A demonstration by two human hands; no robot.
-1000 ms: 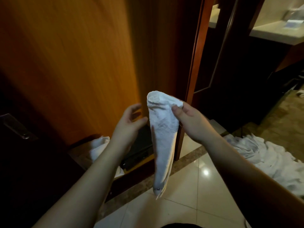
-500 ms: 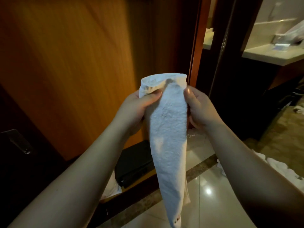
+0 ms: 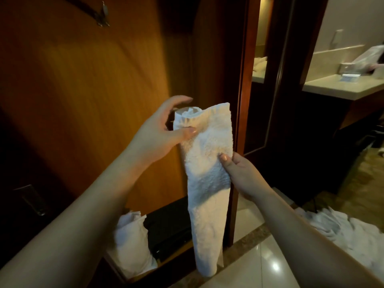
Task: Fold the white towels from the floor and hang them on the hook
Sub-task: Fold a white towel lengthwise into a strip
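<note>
A folded white towel (image 3: pixel 207 183) hangs long and narrow in front of me. My left hand (image 3: pixel 160 129) pinches its top left corner with the thumb, the fingers arched over the towel's upper edge. My right hand (image 3: pixel 239 175) pinches the towel's right edge lower down, thumb on the front. A metal hook (image 3: pixel 102 16) sticks out of the wooden panel at the upper left, well above both hands. More white towels (image 3: pixel 353 235) lie heaped on the floor at the lower right.
Another white cloth (image 3: pixel 131 242) sits low on a shelf beside a dark box (image 3: pixel 168 229). The orange wooden panel (image 3: pixel 83 90) fills the left. A dark door frame (image 3: pixel 245 80) stands right of the towel. A pale counter (image 3: pixel 342 88) is at the far right.
The view tilted up, bringing the hook into sight. My right hand slid down the towel's right edge, and my left hand shifted its grip at the top corner.
</note>
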